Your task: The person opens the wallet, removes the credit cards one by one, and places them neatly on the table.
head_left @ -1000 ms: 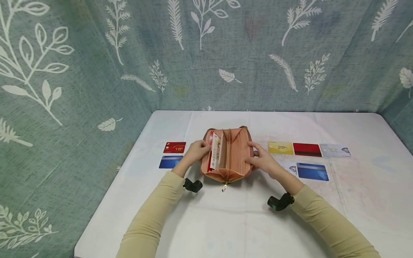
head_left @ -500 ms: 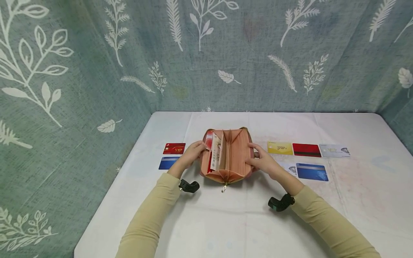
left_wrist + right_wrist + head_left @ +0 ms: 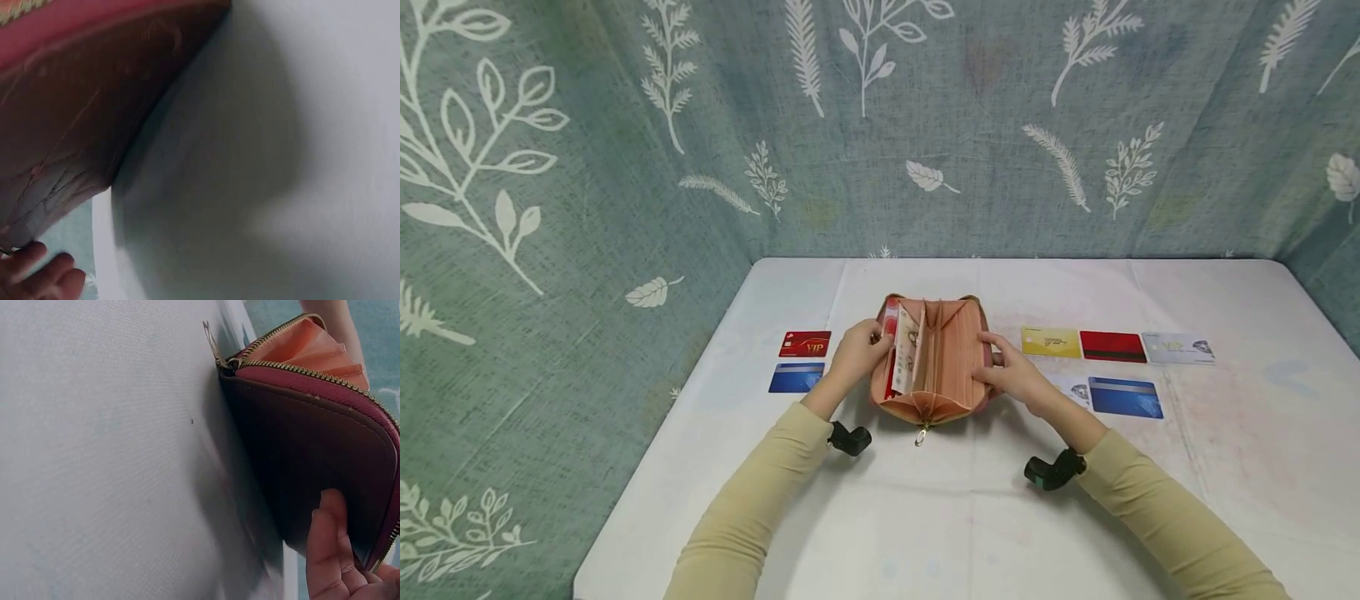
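The open pink wallet [image 3: 958,362] is mid-worktop [image 3: 925,525], fingers clamped on both sides — left hand [image 3: 859,352] at its nine o'clock, right hand [image 3: 1021,377] at three. Banknotes [image 3: 906,365] stand inside towards nine; the zip pull [image 3: 921,436] sits at six. A yellow card [image 3: 1050,342] lies at three — beyond the right hand.

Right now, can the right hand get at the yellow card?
Probably yes: nothing visible covers the yellow card, which lies close to the right hand, though that hand would likely have to release the wallet first.
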A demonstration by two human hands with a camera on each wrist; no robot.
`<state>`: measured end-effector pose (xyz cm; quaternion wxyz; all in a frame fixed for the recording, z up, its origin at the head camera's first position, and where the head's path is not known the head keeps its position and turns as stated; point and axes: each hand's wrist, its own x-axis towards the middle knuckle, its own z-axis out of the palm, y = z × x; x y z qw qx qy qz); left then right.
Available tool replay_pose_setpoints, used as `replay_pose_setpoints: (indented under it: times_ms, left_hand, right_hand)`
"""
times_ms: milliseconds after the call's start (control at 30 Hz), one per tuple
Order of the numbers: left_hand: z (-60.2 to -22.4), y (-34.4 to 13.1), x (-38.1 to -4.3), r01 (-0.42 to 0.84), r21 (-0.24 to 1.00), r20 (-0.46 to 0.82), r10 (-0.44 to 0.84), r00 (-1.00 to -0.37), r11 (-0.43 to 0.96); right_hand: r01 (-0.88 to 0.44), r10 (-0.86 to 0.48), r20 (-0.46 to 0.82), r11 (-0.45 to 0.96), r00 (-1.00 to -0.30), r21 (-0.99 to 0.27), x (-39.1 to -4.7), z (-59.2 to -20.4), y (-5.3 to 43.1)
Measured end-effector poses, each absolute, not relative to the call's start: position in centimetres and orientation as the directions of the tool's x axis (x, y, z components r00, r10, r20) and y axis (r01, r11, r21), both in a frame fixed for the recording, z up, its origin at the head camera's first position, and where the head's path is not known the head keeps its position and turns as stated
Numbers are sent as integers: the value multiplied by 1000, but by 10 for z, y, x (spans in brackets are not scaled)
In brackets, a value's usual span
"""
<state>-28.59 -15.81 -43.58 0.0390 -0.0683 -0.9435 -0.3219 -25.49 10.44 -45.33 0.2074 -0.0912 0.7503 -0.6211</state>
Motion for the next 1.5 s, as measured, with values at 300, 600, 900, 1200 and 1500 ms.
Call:
replay_pose_setpoints:
  times_ms: [300, 600, 900, 1200, 1500]
  left_hand:
    - [-443, -166, -291, -20, 893, -44, 43, -998, 449]
    - [-448, -171, -294, -12, 910, -33, 43, -999, 414]
    - [-443, -168, -290, 63, 723, 79, 8, -997, 688]
    - [-446, -167, -293, -105, 887, -103, -27, -994, 450]
    - [-450, -169, -295, -151, 936, -148, -34, -988, 319]
  right_hand:
    - [125, -401, -202, 208, -893, -970, -255, -457, 103]
    - [117, -416, -191, 198, -889, -973, -256, -453, 102]
    - [117, -424, -190, 194, -886, -974, -256, -451, 101]
    - [120, -422, -194, 195, -886, -973, -255, -452, 100]
    - [134, -426, -200, 180, -882, -974, -255, -451, 100]
